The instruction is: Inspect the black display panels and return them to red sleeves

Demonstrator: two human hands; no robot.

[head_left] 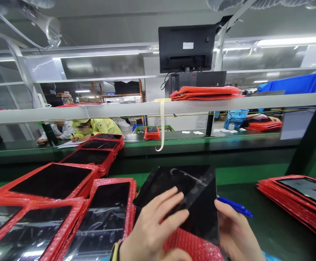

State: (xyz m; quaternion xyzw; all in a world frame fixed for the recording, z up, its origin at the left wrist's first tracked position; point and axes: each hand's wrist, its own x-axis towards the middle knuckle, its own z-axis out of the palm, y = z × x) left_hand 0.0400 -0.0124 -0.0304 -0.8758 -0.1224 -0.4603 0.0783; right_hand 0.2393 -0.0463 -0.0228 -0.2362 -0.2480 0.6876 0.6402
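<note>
Nearest: the left hand comes in from below, fingers spread and extended over the lower left of a glossy black panel; it is not closed round anything, and how firmly it touches cannot be told. A yellowish band circles that wrist. The right hand holds the panel at its right edge, thumb at the rim, other fingers mostly hidden. A blue pen juts out to the right just above this hand; how it is held is unclear. Bit of blue sleeve at the lower right.

Panel sits in front of the wearer, tilted, face showing reflections and a pale curved streak. Red bubble wrap shows under its lower edge.

Left of the panel: red bubble-wrap pouches in several piles, dark screens lying on top, the piles running back along the dark bench. Right, well apart from the hands: another red pile, a greyish screen uppermost.

Beyond: a white shelf rail crosses the view, a pale strip hanging from it, curled at the lower end. On the shelf, flat red pouches, a dark monitor seen from behind, a blue bin at right.

Farther, a second bench holds a small red stack. A person in yellow bends over papers; a person in white sits alongside.
</note>
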